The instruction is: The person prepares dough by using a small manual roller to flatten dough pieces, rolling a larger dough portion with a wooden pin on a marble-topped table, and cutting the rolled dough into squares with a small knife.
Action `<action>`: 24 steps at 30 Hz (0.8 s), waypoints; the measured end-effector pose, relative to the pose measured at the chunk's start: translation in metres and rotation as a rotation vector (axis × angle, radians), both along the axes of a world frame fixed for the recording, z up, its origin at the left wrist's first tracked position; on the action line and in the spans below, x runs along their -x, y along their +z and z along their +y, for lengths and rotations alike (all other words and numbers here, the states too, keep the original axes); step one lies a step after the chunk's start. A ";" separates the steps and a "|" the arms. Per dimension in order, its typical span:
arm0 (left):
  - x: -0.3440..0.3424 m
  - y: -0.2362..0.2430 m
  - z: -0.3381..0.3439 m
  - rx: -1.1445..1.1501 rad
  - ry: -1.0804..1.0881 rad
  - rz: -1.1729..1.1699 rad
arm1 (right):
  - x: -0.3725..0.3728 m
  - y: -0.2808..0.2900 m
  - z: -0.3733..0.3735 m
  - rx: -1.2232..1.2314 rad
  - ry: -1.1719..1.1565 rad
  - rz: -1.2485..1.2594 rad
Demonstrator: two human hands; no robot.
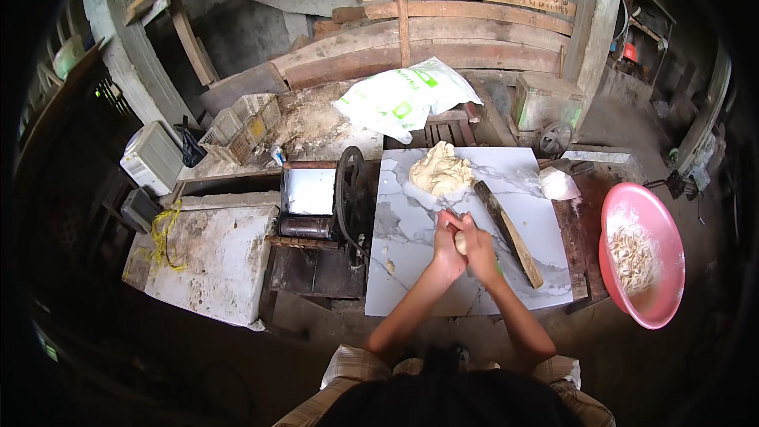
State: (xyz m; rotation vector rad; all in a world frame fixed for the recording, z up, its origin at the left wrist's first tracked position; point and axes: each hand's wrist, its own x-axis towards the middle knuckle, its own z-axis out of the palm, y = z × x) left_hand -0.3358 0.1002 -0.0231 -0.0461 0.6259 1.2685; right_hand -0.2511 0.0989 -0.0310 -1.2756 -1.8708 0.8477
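Between both palms, above the near half of the marble slab [474,285], a small piece of dough [460,242] was held. The left hand [447,247] and right hand [479,248] were pressed together around it, fingers curled closed, so only a pale sliver of the piece showed. At the slab's far edge lay a large mound of dough [440,171], well apart from the hands. On the slab's right side a long wooden rolling pin [508,231] lay slanted, just beside the right hand. A small white bag [558,185] sat at the slab's far right corner. Right of the slab, a pink basin [642,253] held floured strips. Left of the slab stood a hand-crank roller machine [320,204] on the table [315,272]. Beyond the slab's far edge lay a white sack [403,98].
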 end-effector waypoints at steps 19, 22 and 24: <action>-0.007 -0.043 -0.028 -0.252 -0.097 0.147 | 0.017 -0.017 -0.014 -0.100 -0.103 0.117; 0.027 -0.062 -0.018 -0.205 0.057 0.172 | 0.050 -0.024 -0.048 -0.164 -0.100 0.145; 0.042 -0.042 -0.010 0.089 0.114 0.194 | 0.046 -0.031 -0.062 -0.123 -0.079 0.254</action>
